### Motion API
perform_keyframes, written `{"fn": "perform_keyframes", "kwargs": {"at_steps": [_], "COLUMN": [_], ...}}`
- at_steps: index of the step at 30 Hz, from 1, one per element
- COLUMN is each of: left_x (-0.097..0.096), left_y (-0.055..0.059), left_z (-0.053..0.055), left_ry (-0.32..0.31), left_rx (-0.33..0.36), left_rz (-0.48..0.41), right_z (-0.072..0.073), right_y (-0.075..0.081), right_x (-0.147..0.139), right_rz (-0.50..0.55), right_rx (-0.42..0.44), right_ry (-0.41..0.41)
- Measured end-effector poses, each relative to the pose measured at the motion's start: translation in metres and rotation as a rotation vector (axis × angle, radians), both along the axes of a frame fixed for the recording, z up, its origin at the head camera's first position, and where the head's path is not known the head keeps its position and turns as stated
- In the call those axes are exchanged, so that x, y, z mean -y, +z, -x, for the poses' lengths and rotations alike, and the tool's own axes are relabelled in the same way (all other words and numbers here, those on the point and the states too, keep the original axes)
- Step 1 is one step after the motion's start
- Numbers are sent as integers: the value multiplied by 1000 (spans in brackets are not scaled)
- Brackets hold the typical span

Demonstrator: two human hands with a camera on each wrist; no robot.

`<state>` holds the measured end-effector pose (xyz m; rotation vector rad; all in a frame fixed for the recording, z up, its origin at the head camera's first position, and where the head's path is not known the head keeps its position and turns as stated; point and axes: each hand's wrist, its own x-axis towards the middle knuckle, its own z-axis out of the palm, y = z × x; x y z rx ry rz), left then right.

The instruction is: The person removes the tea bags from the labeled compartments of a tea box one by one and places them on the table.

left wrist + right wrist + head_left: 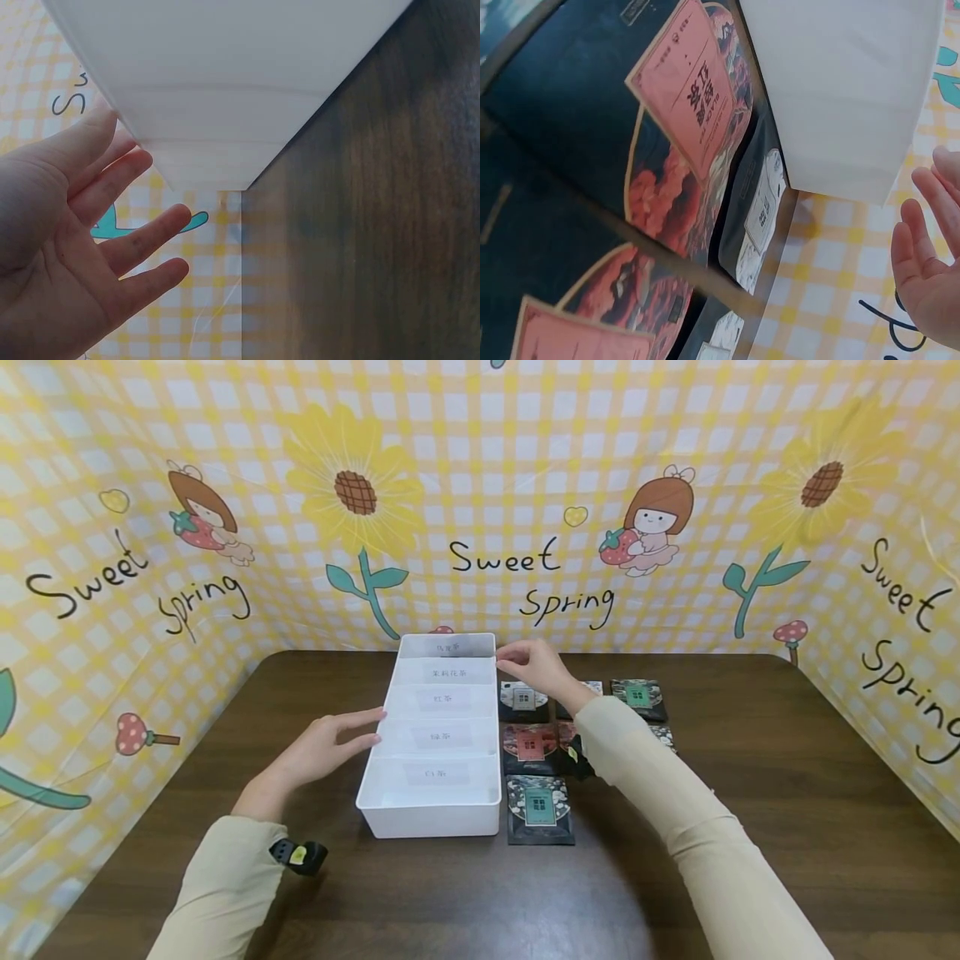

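Observation:
A long white plastic box [427,822] stands on the table, split into several compartments with Chinese labels. Its left rim meets the fingertips of my left hand [318,747], whose fingers are extended and spread in the left wrist view. At the far right corner, my right hand [542,667] has its fingertips right at the rim, with loosely bent fingers and nothing held. Dark tea sachets lie just right of the box: a jasmine tea sachet [540,810] in front, a red-labelled black tea sachet [529,745] behind it, then a white-labelled sachet [523,697].
A green-labelled sachet [638,695] lies at the back right; my right forearm partly covers other sachets. The dark wooden table [420,902] ends at a yellow-checked cloth [480,510] behind and at both sides.

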<state>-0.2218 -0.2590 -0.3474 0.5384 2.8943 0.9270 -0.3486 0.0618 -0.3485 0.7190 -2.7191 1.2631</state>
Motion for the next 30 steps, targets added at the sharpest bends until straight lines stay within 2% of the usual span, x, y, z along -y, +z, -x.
{"fn": "perform_keyframes", "kwargs": {"at_steps": [7,23,30], "left_x": [0,0,1], "left_y": [1,-1,-1], "left_z": [0,1,1], "left_ry": [-9,-7,-5], "left_rx": [-13,6,3], "left_rz": [-3,-18,-15], "right_z": [8,20,22], "right_y": [-1,-1,-1], "right_x": [10,24,28], "right_rz": [-3,-55,-101], "right_rx": [22,129,134], "right_ry": [-17,-43,-51]}}
